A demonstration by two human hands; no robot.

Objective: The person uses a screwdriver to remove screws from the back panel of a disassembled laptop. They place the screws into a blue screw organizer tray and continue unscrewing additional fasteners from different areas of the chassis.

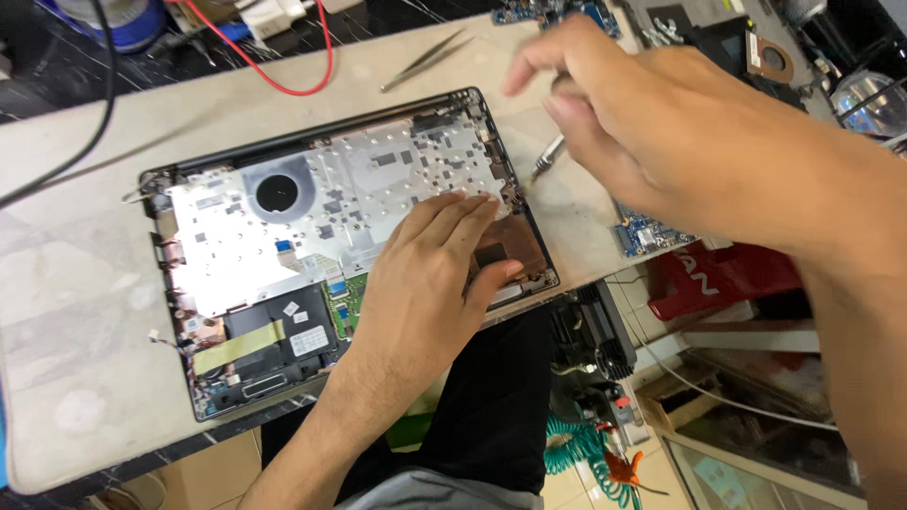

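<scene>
The right hand (pixel 642 123), blurred at upper right, gripped a screwdriver (pixel 548 156) above the opened laptop base (pixel 312 227); the left hand (pixel 430 283) lay flat, fingers spread, at frame centre on the base's right part.

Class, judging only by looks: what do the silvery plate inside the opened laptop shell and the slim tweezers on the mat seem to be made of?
Silvery plate: probably thin stamped sheet metal, with bright glare and punched holes. Slim tweezers: likely steel, a dull grey sheen along thin tapering arms.
</scene>
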